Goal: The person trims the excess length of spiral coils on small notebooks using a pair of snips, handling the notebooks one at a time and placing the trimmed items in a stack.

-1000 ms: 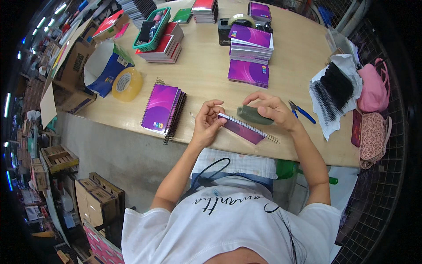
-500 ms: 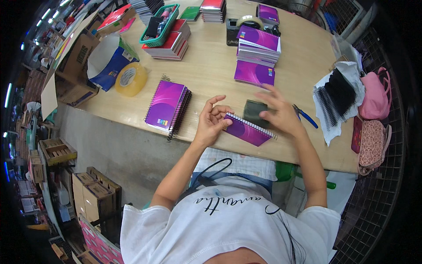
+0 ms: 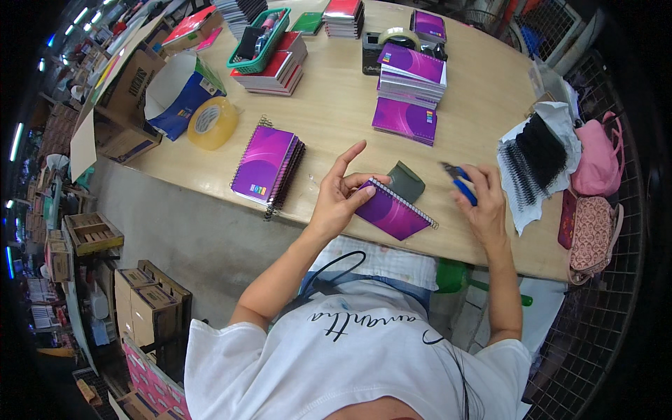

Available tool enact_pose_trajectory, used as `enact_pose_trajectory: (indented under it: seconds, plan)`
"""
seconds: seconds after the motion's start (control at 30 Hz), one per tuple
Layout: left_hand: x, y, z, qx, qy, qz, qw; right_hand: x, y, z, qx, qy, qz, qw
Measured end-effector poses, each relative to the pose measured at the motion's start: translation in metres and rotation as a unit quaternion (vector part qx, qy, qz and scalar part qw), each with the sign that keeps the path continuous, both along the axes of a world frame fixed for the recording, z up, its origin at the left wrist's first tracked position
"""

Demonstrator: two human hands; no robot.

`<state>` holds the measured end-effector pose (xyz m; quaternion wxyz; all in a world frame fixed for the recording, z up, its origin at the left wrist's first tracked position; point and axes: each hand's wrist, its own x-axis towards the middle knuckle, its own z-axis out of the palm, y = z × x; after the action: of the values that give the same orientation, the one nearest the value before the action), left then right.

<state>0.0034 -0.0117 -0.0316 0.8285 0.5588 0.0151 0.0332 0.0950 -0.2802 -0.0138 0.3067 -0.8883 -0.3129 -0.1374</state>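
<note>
My left hand (image 3: 339, 197) pinches one corner of a purple spiral notebook (image 3: 393, 211), its coil edge facing away from me. The coil's end sticks out at the notebook's right corner. To the right, my right hand (image 3: 483, 203) grips blue-handled pliers (image 3: 462, 187), with their dark jaws pointing to the upper left, apart from the notebook. Just behind the notebook lies a dark green block-like object (image 3: 406, 183). Left of my hands is a stack of coil-bound purple notebooks (image 3: 262, 164). Farther back sits a pile of purple covers and page blocks without visible coils (image 3: 413, 77).
Black coils (image 3: 535, 154) lie on white paper at the right, beside a pink bag (image 3: 598, 164) and a patterned pouch (image 3: 593, 234). At the left are a tape roll (image 3: 213, 123) and a cardboard box (image 3: 129, 91). A green basket (image 3: 260, 42) rests on red books.
My right hand has moved right, away from the notebook, and picked the pliers up off the table. My left hand keeps its hold on the notebook, which is now tilted a little more.
</note>
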Motion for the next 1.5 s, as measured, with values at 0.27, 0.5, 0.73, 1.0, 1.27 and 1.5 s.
enact_pose_trajectory:
  seconds: [0.27, 0.5, 0.73, 1.0, 1.27, 1.5]
  plan:
    - [-0.002, -0.003, 0.014, 0.044, 0.011, -0.045, 0.998, -0.004, 0.062, 0.076, -0.136, -0.355, 0.197, 0.904]
    - [-0.004, -0.004, 0.016, 0.032, 0.0, -0.053, 0.998, -0.008, 0.064, 0.077, -0.169, -0.273, 0.223, 0.921]
    - [-0.012, -0.011, 0.015, 0.262, -0.037, 0.084, 0.961, -0.027, 0.054, 0.07, -0.03, 0.171, 0.152, 0.973]
    - [0.001, 0.108, 0.097, 0.612, -0.149, 0.195, 0.751, 0.001, -0.002, 0.031, -0.003, 0.119, -0.011, 0.993]
    - [0.054, 0.163, 0.043, 0.677, -0.173, -0.091, 0.71, 0.015, -0.031, -0.051, -0.095, -0.007, -0.104, 0.99]
    - [0.047, 0.158, 0.03, 0.68, -0.172, -0.046, 0.712, 0.019, -0.035, -0.068, -0.094, -0.05, -0.11, 0.988]
